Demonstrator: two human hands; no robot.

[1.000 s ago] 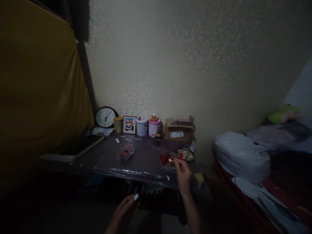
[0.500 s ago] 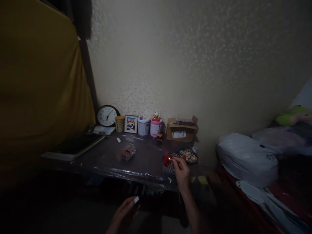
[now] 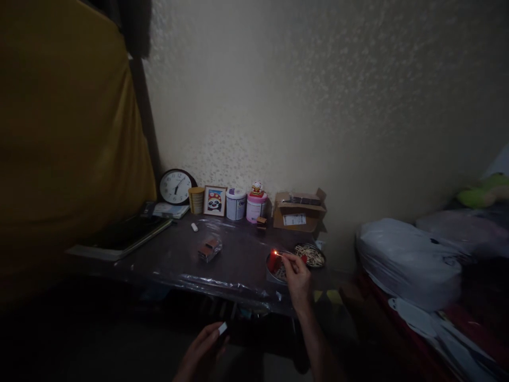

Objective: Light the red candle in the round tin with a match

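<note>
Right hand (image 3: 298, 277): fingers pinching lit match (image 3: 279, 254) at tip of red candle (image 3: 272, 262). Left hand (image 3: 203, 342): fingers gripping small white-ended object (image 3: 222, 328).

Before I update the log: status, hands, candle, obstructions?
Right hand pinching lit match near top of red candle; contact unclear. Left hand holding small white-ended object. Nothing seen blocking match.
</note>
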